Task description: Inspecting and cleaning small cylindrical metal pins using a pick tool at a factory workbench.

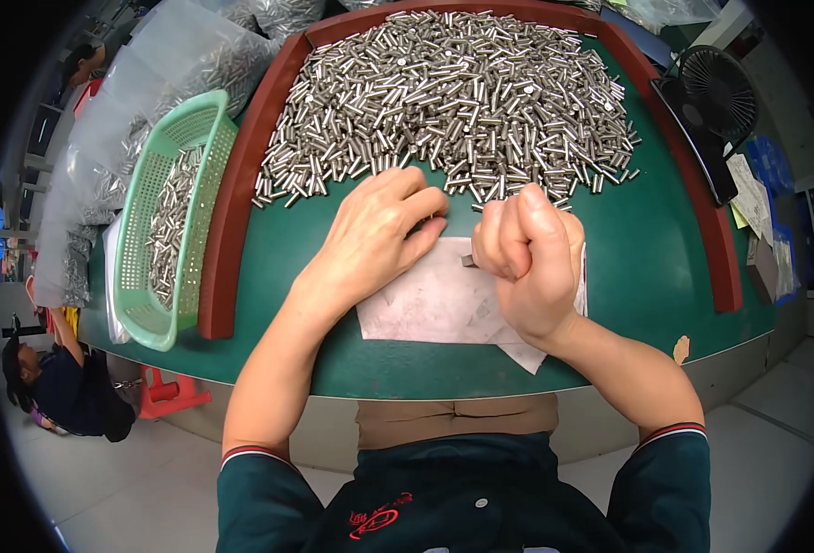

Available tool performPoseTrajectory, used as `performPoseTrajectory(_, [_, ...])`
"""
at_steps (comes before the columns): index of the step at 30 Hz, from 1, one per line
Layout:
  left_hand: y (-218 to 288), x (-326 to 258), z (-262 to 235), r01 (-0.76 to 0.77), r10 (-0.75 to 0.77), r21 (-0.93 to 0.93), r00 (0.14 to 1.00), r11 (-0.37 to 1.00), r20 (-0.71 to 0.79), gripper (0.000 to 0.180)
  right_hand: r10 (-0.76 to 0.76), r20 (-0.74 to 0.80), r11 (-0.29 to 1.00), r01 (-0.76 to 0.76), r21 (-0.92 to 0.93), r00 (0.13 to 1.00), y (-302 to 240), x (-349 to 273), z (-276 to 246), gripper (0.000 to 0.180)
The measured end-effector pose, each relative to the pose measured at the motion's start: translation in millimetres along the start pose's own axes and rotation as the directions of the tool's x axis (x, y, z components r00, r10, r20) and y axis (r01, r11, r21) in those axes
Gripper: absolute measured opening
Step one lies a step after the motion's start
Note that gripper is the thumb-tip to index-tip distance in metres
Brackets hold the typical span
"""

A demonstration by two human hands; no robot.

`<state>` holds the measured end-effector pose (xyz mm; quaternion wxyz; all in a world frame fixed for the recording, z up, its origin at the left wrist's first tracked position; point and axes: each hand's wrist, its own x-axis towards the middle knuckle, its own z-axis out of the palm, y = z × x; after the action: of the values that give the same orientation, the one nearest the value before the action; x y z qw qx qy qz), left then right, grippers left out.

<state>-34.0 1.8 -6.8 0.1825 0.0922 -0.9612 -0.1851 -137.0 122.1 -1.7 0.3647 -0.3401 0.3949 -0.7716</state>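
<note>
While both hands meet on creased paper, shiny steel pins heap beyond.

The scene is seen from a single head-worn fisheye camera, aimed steeply down and forward over the green worktable. The table is viewed from close above, at its near edge, which is bent into a curve toward the rim of the picture. The far side of the table is reached at the top of the view, the floor beyond its near edge at the bottom. Black corners are left around the round field. No second view is given, so no overlap is shared.
</note>
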Motion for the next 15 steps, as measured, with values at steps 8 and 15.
performPoseTrajectory(8, [5.4,-0.7,-2.0,0.163,-0.170,-0.148,0.985,0.975,-0.036,0.018,0.070,-0.039,0.995,-0.066,0.077,0.997,-2.0,3.8,-3.6,0.045])
performPoseTrajectory(15, [6.4,2.1,1.7,0.043,-0.031,0.110,0.993,0.993,-0.112,0.012,0.051,-0.055,0.998,-0.050,0.033,0.997,-1.9,5.4,-0.7,0.044])
